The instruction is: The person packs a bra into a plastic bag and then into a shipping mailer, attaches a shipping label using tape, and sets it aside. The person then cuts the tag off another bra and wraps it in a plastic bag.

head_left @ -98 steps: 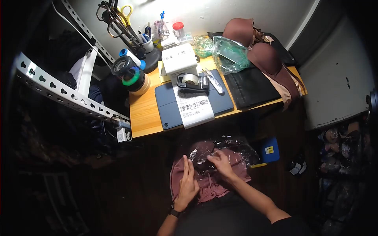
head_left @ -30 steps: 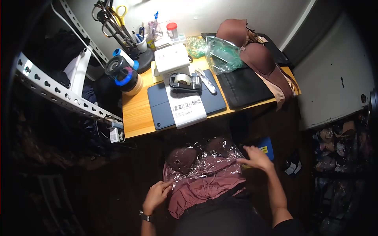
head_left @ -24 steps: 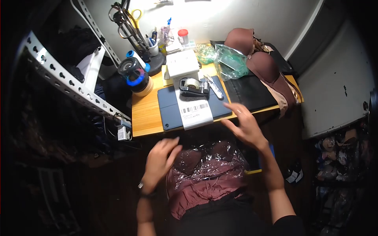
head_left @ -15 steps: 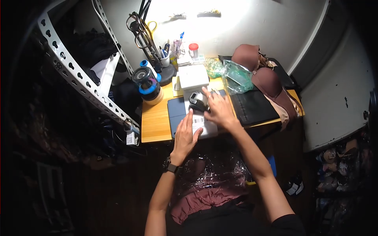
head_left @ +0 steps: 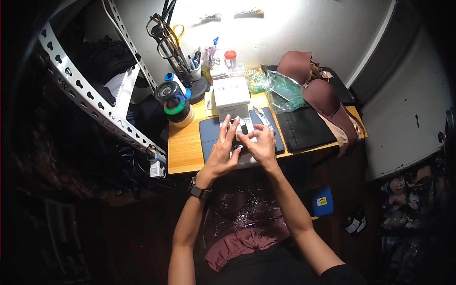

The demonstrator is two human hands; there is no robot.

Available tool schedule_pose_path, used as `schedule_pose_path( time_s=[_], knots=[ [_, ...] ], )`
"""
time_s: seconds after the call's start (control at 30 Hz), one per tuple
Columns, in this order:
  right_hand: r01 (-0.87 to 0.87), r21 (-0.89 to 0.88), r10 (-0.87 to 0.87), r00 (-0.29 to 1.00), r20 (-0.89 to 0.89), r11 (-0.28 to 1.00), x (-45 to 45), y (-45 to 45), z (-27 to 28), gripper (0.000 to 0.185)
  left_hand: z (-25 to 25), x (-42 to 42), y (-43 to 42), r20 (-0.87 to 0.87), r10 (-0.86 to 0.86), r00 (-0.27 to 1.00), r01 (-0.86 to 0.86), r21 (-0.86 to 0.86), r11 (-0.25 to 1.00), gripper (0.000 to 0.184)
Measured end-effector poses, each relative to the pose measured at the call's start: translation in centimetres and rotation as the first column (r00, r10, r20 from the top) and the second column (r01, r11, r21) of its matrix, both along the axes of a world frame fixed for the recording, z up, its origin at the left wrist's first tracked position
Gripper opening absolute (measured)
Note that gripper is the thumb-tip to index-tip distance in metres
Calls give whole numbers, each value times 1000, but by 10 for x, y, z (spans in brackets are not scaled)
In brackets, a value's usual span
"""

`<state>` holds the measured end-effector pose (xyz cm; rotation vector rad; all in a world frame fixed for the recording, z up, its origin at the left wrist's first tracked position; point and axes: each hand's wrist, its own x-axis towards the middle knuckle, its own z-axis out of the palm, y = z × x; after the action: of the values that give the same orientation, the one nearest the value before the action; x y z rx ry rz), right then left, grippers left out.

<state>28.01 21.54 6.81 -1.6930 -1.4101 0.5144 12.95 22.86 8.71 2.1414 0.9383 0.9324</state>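
A small silver-and-black device (head_left: 244, 126) is between my two hands, over a dark blue flat case (head_left: 207, 135); fingers hide much of it. My left hand (head_left: 221, 153) is at its left side, fingers curved against it and a dark watch on the wrist. My right hand (head_left: 260, 146) is closed on its right side, thumb and fingers drawn together. Below my hands shows the edge of a white package (head_left: 248, 160), mostly covered. Just behind stands a white box (head_left: 231, 93). A thin, pale, pointed item (head_left: 264, 118) lies on the case to the right.
A black jar-like container (head_left: 172, 100) and a lamp base (head_left: 197, 89) stand at the left of the wooden desk (head_left: 183, 154). On the right are a green-tinted plastic bag (head_left: 285, 92), black folded material (head_left: 306, 130) and brown bras (head_left: 324, 99). A perforated metal shelf frame (head_left: 95, 102) borders the left.
The device has gone from lying on the package, with my hands flat beside it, to being between my fingers. My right hand has come lower and left; the white box now looks more upright.
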Motion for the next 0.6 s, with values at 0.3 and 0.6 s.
schedule_pose_path(
  time_s=[0.3, 0.6],
  knots=[
    [50, -26, -55, 755, -653, 998, -12, -67, -26, 15, -9, -3, -1, -30, -17, 999, 19, 84, 996, 34],
    [329, -327, -464, 644, -609, 886, 35, -64, -55, 51, -11, 3, -21, -123, 73, 990, -40, 258, 965, 32]
  ],
)
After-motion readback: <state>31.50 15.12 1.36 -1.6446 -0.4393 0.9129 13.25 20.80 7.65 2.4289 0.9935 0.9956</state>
